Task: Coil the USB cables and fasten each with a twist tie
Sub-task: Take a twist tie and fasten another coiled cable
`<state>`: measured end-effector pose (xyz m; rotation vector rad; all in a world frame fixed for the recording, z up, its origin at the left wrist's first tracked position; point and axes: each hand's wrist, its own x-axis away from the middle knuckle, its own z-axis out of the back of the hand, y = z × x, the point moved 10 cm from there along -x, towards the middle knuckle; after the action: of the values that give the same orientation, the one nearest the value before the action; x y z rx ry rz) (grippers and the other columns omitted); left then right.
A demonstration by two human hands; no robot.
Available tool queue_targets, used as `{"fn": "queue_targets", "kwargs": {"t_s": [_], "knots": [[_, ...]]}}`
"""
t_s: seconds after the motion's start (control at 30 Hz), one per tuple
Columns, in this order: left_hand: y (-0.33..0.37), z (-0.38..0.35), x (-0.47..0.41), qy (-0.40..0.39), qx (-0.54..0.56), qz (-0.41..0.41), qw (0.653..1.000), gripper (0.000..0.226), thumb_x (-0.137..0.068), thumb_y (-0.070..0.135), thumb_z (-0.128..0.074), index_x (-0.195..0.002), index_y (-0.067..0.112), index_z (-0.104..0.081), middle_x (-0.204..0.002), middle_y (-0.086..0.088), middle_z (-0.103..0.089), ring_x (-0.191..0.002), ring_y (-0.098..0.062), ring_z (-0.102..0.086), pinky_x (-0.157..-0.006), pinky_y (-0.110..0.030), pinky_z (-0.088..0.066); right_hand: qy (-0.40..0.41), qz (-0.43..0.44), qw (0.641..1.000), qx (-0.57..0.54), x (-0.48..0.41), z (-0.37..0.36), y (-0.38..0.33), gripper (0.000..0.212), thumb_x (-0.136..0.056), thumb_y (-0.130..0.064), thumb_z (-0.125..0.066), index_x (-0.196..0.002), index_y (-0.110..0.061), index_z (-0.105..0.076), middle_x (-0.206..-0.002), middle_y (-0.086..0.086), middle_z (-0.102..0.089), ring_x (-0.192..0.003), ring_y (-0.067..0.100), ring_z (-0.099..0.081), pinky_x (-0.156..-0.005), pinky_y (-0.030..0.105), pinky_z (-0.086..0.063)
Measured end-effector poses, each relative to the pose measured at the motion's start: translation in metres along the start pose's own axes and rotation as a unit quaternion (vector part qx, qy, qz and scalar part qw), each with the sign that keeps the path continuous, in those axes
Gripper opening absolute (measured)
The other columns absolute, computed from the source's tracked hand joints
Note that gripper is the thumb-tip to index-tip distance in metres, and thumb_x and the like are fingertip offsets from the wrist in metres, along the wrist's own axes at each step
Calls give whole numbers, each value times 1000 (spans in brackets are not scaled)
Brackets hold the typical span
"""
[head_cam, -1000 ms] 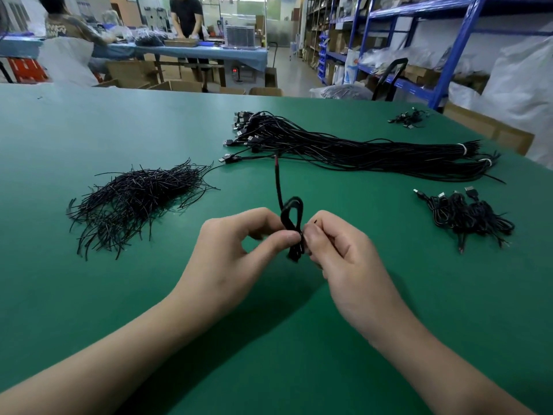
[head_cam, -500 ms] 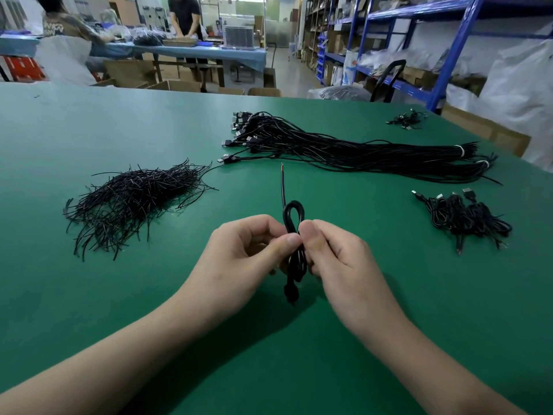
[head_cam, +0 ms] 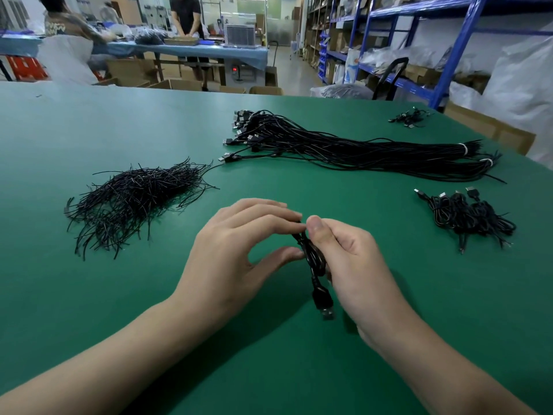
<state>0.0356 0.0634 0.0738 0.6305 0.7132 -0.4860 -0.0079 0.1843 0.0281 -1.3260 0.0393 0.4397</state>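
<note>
A black USB cable (head_cam: 317, 265), folded into a short coil, sits between my two hands above the green table (head_cam: 89, 295). My left hand (head_cam: 239, 253) pinches its upper part between thumb and fingertips. My right hand (head_cam: 350, 262) grips the coil from the right with thumb on top. The USB plug (head_cam: 324, 302) hangs below the hands. A pile of black twist ties (head_cam: 134, 202) lies to the left. A long bundle of uncoiled USB cables (head_cam: 359, 148) stretches across the far side. Coiled cables (head_cam: 469, 217) lie heaped at right.
Another small heap of cables (head_cam: 410, 116) lies near the far right corner. Blue shelving (head_cam: 449, 49) and cardboard boxes stand beyond the table's right edge. Two people work at a blue table (head_cam: 185, 50) in the background.
The loose cable tail that stood up above my hands has been folded into the coil. The coil has sunk lower between my fingers, and the plug now hangs further down.
</note>
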Motion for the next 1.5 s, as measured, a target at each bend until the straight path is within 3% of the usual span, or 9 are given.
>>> {"fn": "queue_targets", "kwargs": {"t_s": [0.17,0.47,0.6,0.7,0.8,1.03,1.2,1.33,1.5], "knots": [[-17,-13,5,-43,111,116,986,13,-89,35,-70,-83,23,-72,-82,17,-74,-80,-5,-70,-77,-25,-52,27,61,996,60,3,8,-14,45,-105,-36,-47,-60,-28,-43,-50,-15,-35,-48,3,-27,-48,16,-23],[-5,-63,23,-158,538,296,774,29,-98,34,-55,-83,12,-66,-75,-7,-67,-68,-20,-69,-71,-25,-53,141,211,948,190,18,26,-49,45,-104,-40,-41,-65,-18,-37,-52,-6,-33,-47,12,-32,-44,38,-31],[-20,-51,22,-101,433,279,851,22,-100,31,-57,-98,10,-62,-79,-5,-74,-71,-19,-72,-73,-21,-53,118,150,972,136,10,24,-32,45,-106,-41,-43,-67,-18,-44,-51,-4,-41,-46,15,-44,-46,39,-37],[-15,-23,12,-34,207,150,966,25,-96,13,-67,-116,24,-57,-102,8,-70,-92,-10,-70,-78,-22,-52,95,57,991,82,1,24,-8,48,-106,-42,-43,-70,-10,-42,-59,-9,-30,-56,11,-30,-53,35,-26],[6,-12,6,-27,17,9,999,43,-84,15,-78,-123,23,-61,-121,8,-57,-108,-11,-60,-90,-23,-48,51,-42,998,-6,-1,15,15,42,-107,-40,-43,-80,-18,-66,-55,-18,-38,-52,1,-34,-54,21,-30],[-3,-1,2,28,85,65,994,14,-86,33,-77,-94,22,-76,-101,16,-73,-103,-7,-67,-91,-26,-51,51,24,998,6,5,5,-4,43,-107,-40,-42,-74,-25,-65,-56,-15,-52,-56,1,-43,-57,24,-36],[-27,-23,10,-26,278,227,933,31,-88,42,-68,-82,12,-69,-78,4,-72,-78,-17,-68,-79,-40,-56,81,153,972,161,14,11,-36,44,-105,-39,-41,-68,-18,-48,-52,-7,-36,-49,8,-32,-45,35,-28],[-23,-39,11,-71,410,265,870,29,-92,37,-64,-71,16,-63,-67,2,-65,-65,-15,-58,-66,-24,-50,89,219,945,226,15,15,-52,42,-106,-34,-43,-67,-20,-38,-53,-10,-28,-47,11,-29,-46,29,-25],[-32,-42,18,-32,454,312,834,27,-92,27,-64,-110,11,-54,-78,-7,-74,-65,-18,-70,-64,-27,-55,85,129,980,126,6,18,-30,45,-106,-38,-42,-65,-21,-37,-55,-7,-33,-53,9,-31,-49,35,-32]]}}
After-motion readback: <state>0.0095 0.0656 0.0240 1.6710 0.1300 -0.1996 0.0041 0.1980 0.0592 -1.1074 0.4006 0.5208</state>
